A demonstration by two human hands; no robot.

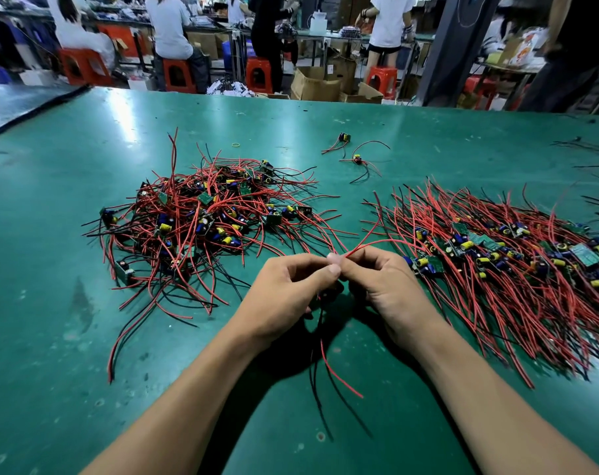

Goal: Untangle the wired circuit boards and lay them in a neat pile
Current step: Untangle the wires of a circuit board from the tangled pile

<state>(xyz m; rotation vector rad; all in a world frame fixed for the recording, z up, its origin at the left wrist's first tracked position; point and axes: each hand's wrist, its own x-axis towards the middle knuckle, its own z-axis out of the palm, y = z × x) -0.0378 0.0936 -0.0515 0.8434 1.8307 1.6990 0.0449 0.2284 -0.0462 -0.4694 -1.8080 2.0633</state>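
Pinching tight: left hand (287, 286) and right hand (383, 282) clamp red wires (380, 241) | tangled heap (202, 217) left of wires | neat pile (517, 262) right of wires | stray boards (345, 138) beyond wires

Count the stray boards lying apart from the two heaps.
2. The farther stray board lies beyond the gap between the left heap and right heap; the nearer stray board sits closer, slightly right. The left hand and right hand pinch wires whose board is hidden.

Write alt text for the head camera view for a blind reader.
The left hand and right hand pinch red wires above a green table. A tangled heap of wired circuit boards sits at left, a neater pile at right.
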